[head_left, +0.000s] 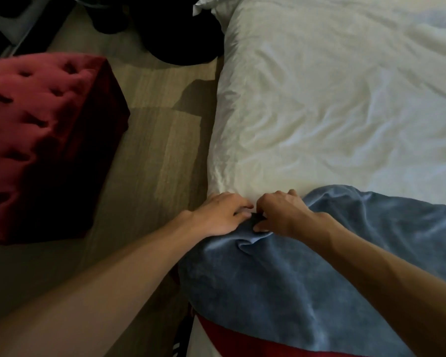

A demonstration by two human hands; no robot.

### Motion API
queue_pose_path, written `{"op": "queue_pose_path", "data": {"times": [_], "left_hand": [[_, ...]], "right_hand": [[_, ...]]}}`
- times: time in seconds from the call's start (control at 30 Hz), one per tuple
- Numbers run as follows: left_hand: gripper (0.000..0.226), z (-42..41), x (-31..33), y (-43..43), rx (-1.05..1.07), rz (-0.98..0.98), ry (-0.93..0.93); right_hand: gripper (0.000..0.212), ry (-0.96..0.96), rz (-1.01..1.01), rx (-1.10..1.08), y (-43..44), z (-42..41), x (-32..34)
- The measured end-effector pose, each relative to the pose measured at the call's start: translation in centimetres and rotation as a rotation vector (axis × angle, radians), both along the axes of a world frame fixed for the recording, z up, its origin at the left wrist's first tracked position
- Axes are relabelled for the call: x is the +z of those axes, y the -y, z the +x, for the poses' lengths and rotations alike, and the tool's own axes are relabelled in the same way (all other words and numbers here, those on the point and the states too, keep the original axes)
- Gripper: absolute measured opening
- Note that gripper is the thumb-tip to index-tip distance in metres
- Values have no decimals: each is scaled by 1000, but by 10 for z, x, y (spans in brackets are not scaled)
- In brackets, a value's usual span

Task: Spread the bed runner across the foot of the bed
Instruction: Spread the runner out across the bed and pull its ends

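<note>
The blue bed runner (307,292) lies bunched at lower right on the white bed (332,99). The left hand (220,215) and right hand (281,215) both pinch its gathered corner at lower centre. Spreading looks barely begun; the next move is probably to draw that edge apart and flat.

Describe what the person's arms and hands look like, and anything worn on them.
The left hand and right hand are ungloved, with no watch, bracelet or ring visible. Both arms are bare to the frame edge; no sleeves show.
</note>
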State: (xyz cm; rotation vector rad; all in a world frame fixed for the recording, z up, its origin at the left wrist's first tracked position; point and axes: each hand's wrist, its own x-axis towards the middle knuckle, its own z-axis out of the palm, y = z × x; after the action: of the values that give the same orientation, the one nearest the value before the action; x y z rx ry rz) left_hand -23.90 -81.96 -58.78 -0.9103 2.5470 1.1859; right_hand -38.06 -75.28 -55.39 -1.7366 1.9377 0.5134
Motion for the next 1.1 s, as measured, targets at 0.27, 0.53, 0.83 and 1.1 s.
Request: {"op": "queue_pose_path", "data": {"times": [0.27,0.53,0.83,1.1], "left_hand": [[29,-4,0,-10,-127,-139,97],[8,23,14,-20,183,-164,-119],[11,38,20,-21,201,-9,-218],[18,18,16,-1,409,144,-164]], "right_hand": [[16,146,57,-12,-4,-10,9],[21,299,-43,-143,10,-10,22],[15,274,-237,-241,33,-9,27],[12,294,-435,-236,28,-10,26]]}}
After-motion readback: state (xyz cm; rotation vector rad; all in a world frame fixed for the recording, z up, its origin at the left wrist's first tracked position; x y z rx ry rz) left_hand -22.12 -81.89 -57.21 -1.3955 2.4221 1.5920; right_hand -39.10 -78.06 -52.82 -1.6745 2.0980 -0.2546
